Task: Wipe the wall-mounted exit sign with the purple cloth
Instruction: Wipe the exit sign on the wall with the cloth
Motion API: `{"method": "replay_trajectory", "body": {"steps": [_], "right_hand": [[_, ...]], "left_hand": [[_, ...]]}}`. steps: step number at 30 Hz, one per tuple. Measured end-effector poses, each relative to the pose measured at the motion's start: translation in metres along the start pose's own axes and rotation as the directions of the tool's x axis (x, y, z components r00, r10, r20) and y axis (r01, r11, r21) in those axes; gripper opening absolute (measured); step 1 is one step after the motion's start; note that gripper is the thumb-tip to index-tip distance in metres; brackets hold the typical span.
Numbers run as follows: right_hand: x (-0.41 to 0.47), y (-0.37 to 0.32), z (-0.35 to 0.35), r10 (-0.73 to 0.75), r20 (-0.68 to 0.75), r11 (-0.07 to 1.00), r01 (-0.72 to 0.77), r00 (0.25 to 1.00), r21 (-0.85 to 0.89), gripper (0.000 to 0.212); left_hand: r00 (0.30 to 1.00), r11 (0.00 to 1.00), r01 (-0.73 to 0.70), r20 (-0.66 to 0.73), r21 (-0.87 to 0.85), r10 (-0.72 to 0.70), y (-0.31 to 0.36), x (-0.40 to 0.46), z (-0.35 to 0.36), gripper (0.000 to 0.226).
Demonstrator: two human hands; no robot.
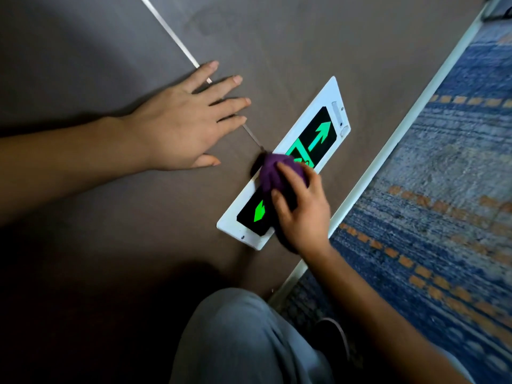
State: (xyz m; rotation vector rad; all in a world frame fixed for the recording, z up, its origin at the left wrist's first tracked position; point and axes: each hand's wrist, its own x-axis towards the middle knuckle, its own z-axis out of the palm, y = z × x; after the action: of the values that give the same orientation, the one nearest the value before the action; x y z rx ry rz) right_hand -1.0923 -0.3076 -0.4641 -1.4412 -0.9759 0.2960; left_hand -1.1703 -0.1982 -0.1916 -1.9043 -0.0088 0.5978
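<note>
1. Purple cloth (279,173), bunched into a soft ball, sat on the middle of the exit sign (282,164), gripped by the right hand (302,212) with curled fingers.
2. White-framed sign, long and flat, was fixed low on the brown wall (116,203), near the pale baseboard (388,151).
3. Showed black panels with bright green arrows, one at each end.
4. Left hand (180,120) lay flat on the wall beside the sign, fingers spread, holding nothing.
5. Hid the middle green picture under the cloth, and part of the lower arrow under the hand.
6. Looked blurry at the blue and orange carpet (443,189).
7. Cut off the grey trouser knee (243,342) at the bottom edge.
</note>
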Motion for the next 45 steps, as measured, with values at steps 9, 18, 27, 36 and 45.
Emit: {"method": "replay_trajectory", "body": {"steps": [9,18,27,36,45], "right_hand": [[0.055,0.006,-0.007,0.077,-0.054,0.996,-0.079,0.996,-0.032,0.052],[-0.021,-0.022,0.032,-0.015,0.032,0.998,0.017,0.999,-0.064,0.045],[-0.020,-0.026,0.019,0.024,-0.005,0.999,-0.024,1.000,0.022,0.047],[0.018,-0.034,0.015,0.076,-0.013,0.997,-0.077,0.997,-0.022,0.052],[-0.041,-0.055,0.051,0.064,0.004,0.998,-0.064,0.998,-0.012,0.049]], "left_hand": [[0.999,0.998,-0.049,-0.022,-0.050,0.047,-0.003,-0.002,-0.001,0.096],[0.992,0.986,-0.129,-0.019,-0.106,0.127,-0.003,0.001,-0.001,0.096],[0.990,0.986,-0.124,-0.082,-0.111,0.115,0.000,-0.031,0.010,0.093],[0.992,0.991,-0.054,-0.123,-0.119,0.039,0.017,-0.039,0.018,0.085],[0.996,0.994,-0.084,-0.041,-0.066,0.081,0.020,-0.051,0.006,0.080]]}}
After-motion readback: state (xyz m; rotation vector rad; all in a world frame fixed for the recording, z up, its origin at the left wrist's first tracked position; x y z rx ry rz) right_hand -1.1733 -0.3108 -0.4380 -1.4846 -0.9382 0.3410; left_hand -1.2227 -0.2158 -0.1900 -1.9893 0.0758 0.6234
